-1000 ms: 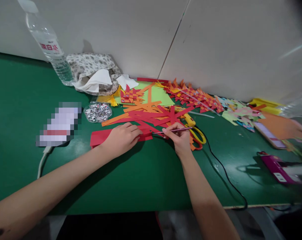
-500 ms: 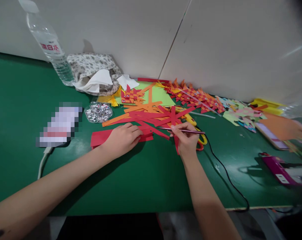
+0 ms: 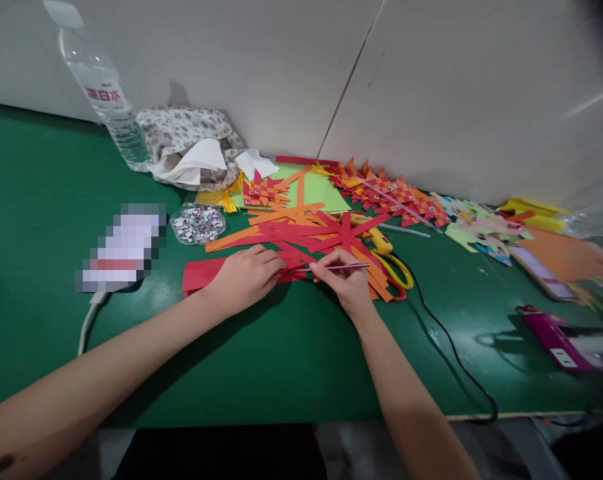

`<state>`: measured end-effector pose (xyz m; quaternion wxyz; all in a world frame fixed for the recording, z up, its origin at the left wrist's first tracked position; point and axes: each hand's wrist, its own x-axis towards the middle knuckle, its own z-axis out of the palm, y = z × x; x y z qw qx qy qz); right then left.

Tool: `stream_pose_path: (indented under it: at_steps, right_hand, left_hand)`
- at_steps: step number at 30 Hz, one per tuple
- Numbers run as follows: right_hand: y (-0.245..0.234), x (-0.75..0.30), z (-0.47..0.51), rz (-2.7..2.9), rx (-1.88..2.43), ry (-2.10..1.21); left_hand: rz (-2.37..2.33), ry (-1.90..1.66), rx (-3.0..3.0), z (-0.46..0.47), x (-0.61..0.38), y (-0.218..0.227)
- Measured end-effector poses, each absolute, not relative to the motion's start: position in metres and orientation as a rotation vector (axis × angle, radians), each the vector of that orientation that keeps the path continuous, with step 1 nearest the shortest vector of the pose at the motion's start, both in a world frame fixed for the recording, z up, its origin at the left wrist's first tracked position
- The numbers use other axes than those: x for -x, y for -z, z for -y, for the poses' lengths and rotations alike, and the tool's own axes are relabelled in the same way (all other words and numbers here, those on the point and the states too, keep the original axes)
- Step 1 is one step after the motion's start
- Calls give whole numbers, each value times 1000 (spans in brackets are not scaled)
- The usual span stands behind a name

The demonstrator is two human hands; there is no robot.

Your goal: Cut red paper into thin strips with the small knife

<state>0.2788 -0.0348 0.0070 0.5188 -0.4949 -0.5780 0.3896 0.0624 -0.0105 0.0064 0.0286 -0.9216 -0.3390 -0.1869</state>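
My left hand (image 3: pixel 248 277) presses down on a piece of red paper (image 3: pixel 200 273), with its fingers together and curled over the paper's right part. Between the thumb and fingers of my right hand (image 3: pixel 348 283) is a slim dark-pink pen-like tool (image 3: pixel 348 267), lying almost level. Its left end reaches the red paper close to my left fingertips; the very tip is hard to make out. Just behind both hands, red paper strips (image 3: pixel 301 233) and orange paper strips (image 3: pixel 231 239) lie in a loose, crossing pile.
Right of the pile are a yellow glue gun (image 3: pixel 381 241) and looped yellow handles (image 3: pixel 401 273). Woven paper fish (image 3: pixel 388 190) line the wall. A case of googly eyes (image 3: pixel 198 224), a phone (image 3: pixel 124 250), a water bottle (image 3: pixel 106 93) and a tissue pouch (image 3: pixel 191 127) stand left.
My right hand has moved left with the pen-like tool, bringing its end to the red paper by my left hand. My left hand stays in place on the paper.
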Motion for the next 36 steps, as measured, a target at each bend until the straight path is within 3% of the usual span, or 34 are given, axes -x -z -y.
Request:
stream_pose_path:
  at_steps: [21,36]
  right_hand:
    - [-9,-308,28,1316,1234,-709]
    - [-13,-290,31,1405,1195,-896]
  left_hand:
    - [1052,605,2831,12,-62,-8]
    - [823,606,2666,19,-64,-12]
